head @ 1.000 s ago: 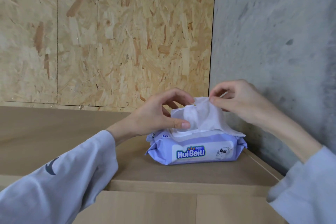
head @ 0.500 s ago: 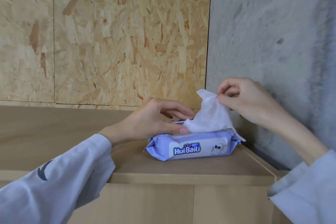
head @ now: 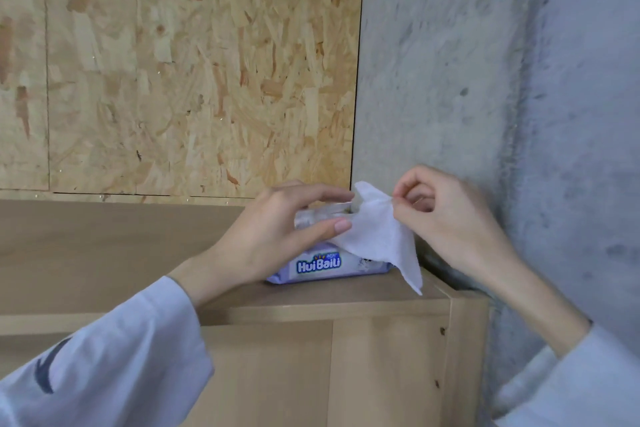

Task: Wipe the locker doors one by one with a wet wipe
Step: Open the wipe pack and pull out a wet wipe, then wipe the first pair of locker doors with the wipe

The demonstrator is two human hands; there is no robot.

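Both of your hands worked at the wipe pack [head: 325,265] on the wooden surface [head: 104,253] atop the lockers [head: 381,374]. Your left hand [head: 273,239] reached in from the left, its grip curled around the pack's raised flap, thumb pressed on the near side. Your right hand [head: 446,215], wrist bent and forearm angled up from the lower right, pinched the wet wipe [head: 377,236] between thumb and forefinger; the sheet draped down just left of that grip, over the pack.
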